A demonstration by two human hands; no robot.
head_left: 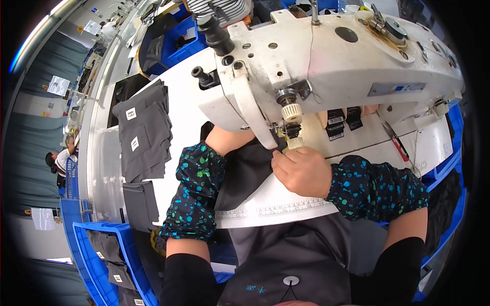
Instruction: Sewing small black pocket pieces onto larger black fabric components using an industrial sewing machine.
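A white sewing machine (337, 66) spans the upper right. Dark grey fabric (240, 178) lies under its needle area on the white ruled worktop (270, 209). My left hand (229, 137) reaches behind the machine head onto the fabric, its fingers hidden. My right hand (301, 171) is curled at the fabric's edge just below the presser area, thumb and fingers pinching it. Black labels (337, 122) lie beyond the needle area. Red-handled scissors (395, 142) rest to the right.
Stacked grey pieces with white patches (143, 137) lie left on the worktop. Blue crates (104, 229) with grey pieces stand lower left, another blue crate (186, 43) behind the machine. A coworker (61, 166) sits at the far left; curtains hang beyond.
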